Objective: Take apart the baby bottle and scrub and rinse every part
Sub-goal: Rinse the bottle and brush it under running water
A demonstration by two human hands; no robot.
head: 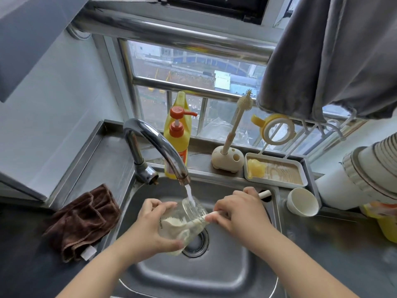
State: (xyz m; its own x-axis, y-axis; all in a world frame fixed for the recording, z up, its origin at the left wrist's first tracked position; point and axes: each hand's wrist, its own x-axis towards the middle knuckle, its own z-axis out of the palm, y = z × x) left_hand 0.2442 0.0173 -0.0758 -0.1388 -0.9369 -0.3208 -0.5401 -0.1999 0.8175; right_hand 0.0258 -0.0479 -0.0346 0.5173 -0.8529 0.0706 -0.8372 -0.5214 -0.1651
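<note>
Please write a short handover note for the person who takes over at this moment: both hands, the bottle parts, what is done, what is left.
Left hand: grip around the clear bottle body, tilted over the sink under the running tap.
Right hand: grip on the brush handle; brush head inside the bottle.
Yellow collar ring hangs on the rack; a yellowish part lies in the tray.
Done: bottle taken apart.
Left: finish scrubbing, rinse the body; whether the other parts are washed cannot be told.

Soft, even daylight is admitted through the window (193, 82) at upper centre. Glare is seen on the faucet (154, 145). Strong wide-angle bending is shown at the edges; slight softness throughout.
</note>
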